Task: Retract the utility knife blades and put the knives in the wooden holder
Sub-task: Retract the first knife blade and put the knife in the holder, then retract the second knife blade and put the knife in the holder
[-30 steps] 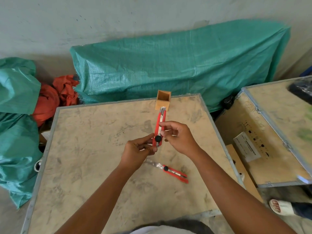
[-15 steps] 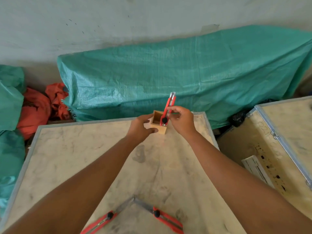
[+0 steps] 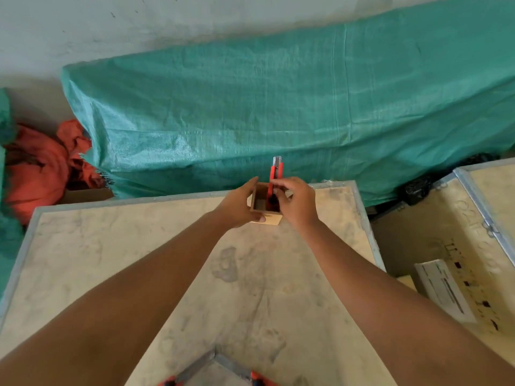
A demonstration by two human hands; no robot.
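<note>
While the left hand (image 3: 239, 206) grips the wooden holder (image 3: 264, 208) from its 9 o'clock side, thumb on the front face and fingers curled over the rim, the right hand (image 3: 296, 203) pinches a red utility knife (image 3: 274, 176) from the 3 o'clock side. The knife stands nearly upright, its black-knobbed lower end inside the holder's opening, its metal tip at 12 o'clock. The holder sits at the counter's (image 3: 111, 260) far edge. Two more knives (image 3: 214, 369) lie at 6 o'clock, blades extended, tips touching.
</note>
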